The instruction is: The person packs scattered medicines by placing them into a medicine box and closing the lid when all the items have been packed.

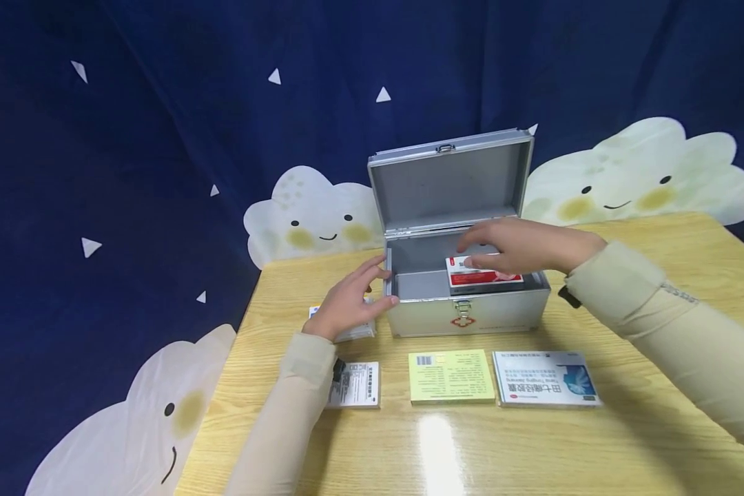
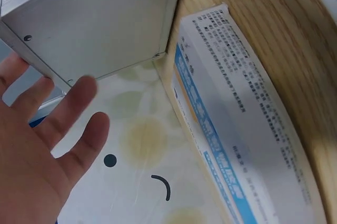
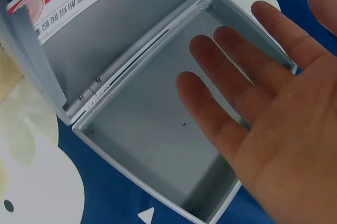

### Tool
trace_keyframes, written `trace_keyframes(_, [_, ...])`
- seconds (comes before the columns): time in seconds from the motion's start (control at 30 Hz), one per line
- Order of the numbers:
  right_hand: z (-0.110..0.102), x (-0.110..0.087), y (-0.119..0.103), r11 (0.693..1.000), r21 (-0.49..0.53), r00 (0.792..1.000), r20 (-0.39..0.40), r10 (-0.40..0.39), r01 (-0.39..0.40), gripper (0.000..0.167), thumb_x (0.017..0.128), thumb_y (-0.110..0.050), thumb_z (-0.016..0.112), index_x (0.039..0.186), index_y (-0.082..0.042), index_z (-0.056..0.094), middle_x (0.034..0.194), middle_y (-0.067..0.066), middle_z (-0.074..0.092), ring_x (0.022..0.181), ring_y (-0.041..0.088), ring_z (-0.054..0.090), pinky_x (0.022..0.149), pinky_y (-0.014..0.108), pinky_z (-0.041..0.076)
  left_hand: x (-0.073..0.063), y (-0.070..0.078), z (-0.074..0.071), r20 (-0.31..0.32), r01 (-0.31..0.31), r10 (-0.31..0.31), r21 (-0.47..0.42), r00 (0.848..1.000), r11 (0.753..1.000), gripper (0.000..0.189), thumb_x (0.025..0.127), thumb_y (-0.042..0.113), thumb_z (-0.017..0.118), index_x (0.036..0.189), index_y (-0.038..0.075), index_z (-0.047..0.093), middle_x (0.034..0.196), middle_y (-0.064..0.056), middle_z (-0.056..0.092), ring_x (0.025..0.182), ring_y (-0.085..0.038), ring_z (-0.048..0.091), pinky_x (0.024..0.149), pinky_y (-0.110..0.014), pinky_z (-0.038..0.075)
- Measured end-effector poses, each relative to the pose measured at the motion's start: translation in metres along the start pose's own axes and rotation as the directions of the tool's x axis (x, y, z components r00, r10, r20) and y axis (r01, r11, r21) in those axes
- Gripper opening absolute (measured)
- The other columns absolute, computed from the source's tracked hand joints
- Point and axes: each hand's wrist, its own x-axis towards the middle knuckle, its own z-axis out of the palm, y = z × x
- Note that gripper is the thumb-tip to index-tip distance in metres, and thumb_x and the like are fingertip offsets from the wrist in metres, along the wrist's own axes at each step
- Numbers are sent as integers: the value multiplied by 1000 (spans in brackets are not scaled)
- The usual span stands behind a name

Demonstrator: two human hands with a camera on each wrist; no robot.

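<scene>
Zero grips noted: left hand and right hand have fingers extended. Red box sits inside the case, right of frame centre; I should withdraw upward without nudging it.

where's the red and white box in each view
Head: the red and white box is right of centre, inside the open case.
Left wrist: not in it.
Right wrist: upper left, inside the case.
Shared landmark: the case, centre-right in the head view, upper left in the left wrist view, left and middle in the right wrist view.
</scene>
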Motion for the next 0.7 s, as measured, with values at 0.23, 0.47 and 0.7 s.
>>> trace_keyframes(0.23, [-5, -20, -3, 999, 20, 997, -65, -46, 47, 34, 99, -30, 60, 128, -14, 65, 139, 10, 60, 135, 37, 51, 112, 59, 38, 1, -2, -1, -2, -8, 8, -9, 1000, 1000, 51, 91, 59, 56, 131, 28, 56, 163, 15, 29, 65, -10, 58, 67, -31, 50])
trace_keyframes(0.47, [-5, -48, -15, 994, 32, 983, -160, -96, 102, 39, 97, -32, 63, 132, -14, 63, 145, 9, 55, 137, 35, 48, 110, 58, 41, -1, -4, -1, -25, 5, -6, -27, 1000, 1000, 51, 90, 58, 58, 132, 28, 55, 164, 13, 27, 126, -25, 60, 108, -54, 45])
trace_keyframes(0.7, [8, -77, -23, 970, -120, 924, -298, -238, 211, 36, 91, -28, 71, 126, -20, 67, 138, 4, 61, 127, 28, 54, 101, 53, 46, -2, -2, 2, 0, 11, -11, -65, 1000, 998, 56, 91, 56, 59, 136, 23, 54, 165, 12, 25, 149, -25, 35, 115, -56, 37])
